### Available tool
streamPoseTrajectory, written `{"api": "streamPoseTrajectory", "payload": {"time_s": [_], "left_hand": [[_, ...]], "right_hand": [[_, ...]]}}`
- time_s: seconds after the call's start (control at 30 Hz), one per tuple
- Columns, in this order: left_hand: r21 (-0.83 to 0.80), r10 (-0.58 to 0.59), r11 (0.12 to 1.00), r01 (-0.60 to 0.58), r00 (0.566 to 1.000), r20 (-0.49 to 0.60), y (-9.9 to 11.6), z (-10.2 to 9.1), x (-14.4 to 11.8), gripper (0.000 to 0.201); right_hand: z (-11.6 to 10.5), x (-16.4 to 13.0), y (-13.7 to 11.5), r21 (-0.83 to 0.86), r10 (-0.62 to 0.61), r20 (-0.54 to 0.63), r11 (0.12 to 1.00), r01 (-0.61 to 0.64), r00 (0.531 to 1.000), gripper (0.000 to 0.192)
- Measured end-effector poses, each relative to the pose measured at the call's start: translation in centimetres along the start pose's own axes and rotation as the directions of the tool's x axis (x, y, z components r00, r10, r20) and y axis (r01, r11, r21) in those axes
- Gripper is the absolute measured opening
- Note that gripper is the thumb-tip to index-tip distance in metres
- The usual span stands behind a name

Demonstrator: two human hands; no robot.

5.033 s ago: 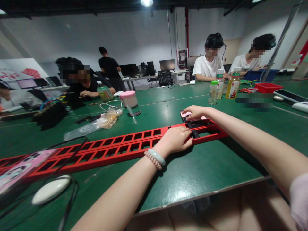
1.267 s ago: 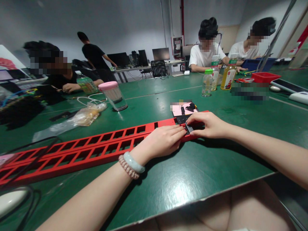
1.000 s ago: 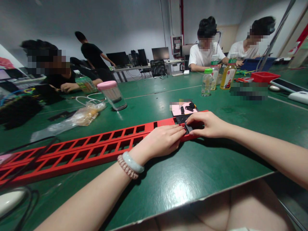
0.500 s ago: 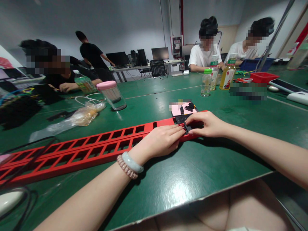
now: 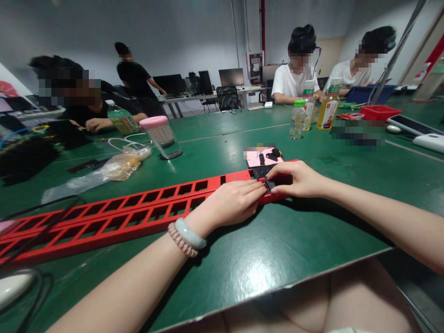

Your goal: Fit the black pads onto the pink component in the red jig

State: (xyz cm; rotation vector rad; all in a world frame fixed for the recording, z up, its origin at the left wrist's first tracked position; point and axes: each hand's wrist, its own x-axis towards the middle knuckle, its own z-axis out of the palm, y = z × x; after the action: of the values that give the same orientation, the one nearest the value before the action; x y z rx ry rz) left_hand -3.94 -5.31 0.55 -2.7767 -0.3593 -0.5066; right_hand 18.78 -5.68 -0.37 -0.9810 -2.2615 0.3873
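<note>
The right hand pinches a small black part between thumb and fingertips at the right end of the long red slotted rail; the pinch looks closed on the part, though the fingers cover most of it. The left hand lies flat on the rail just beside it, fingers together and stretched toward the part, their tips touching or nearly touching it. The rail lies flat across the green table, running from the far left to the hands. Just behind the rail's right end sits a pink tray with a few small black pieces on it. A pink-lidded clear jar stands well behind the rail, with a crumpled plastic bag to its left. Bottles stand farther back, near two seated people in white shirts.
</note>
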Motion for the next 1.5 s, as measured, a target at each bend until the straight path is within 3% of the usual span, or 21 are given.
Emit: {"api": "streamPoseTrajectory", "payload": {"time_s": [0.33, 1.5], "left_hand": [[-0.010, 0.007, 1.000, -0.007, 1.000, -0.012, -0.17, 0.04, 0.03, 0.030], [-0.001, 0.007, 1.000, -0.007, 1.000, -0.025, -0.15, 0.24, 0.01, 0.030]], "right_hand": [[-0.06, 0.19, 0.05, 0.001, -0.006, -0.002, 1.000, 0.006, 1.000, 0.022], [-0.55, 0.20, -0.48, -0.148, -0.212, 0.119, 0.962, 0.228, 0.970, 0.015]]}}
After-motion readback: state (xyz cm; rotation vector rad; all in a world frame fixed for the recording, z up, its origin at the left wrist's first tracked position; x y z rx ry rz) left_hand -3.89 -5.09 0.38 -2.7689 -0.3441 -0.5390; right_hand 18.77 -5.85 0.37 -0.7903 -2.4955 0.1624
